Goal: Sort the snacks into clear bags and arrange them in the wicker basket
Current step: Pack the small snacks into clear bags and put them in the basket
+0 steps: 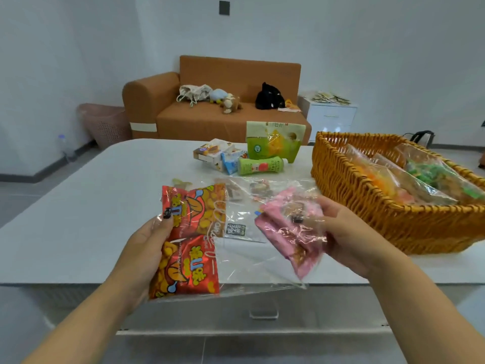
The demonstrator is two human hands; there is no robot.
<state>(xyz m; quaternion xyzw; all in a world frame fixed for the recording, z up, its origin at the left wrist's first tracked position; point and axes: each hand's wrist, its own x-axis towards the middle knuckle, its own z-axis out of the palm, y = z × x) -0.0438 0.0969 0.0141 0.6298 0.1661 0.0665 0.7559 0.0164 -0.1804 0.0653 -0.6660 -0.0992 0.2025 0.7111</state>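
I hold a clear bag (246,261) above the near edge of the white table (91,206). Two red-orange snack packets (189,243) lie inside its left end, where my left hand (147,245) grips them through the plastic. Pink snack packets (291,232) sit in the bag's right end, pinched by my right hand (349,232). The wicker basket (367,206) stands at the right and holds several filled clear bags (409,179).
Loose snacks lie at the table's far middle: a green pouch (273,143), a green bottle (259,165) on its side and small boxes (215,153). More clear bags (244,190) lie flat on the table. An orange sofa (210,101) stands behind.
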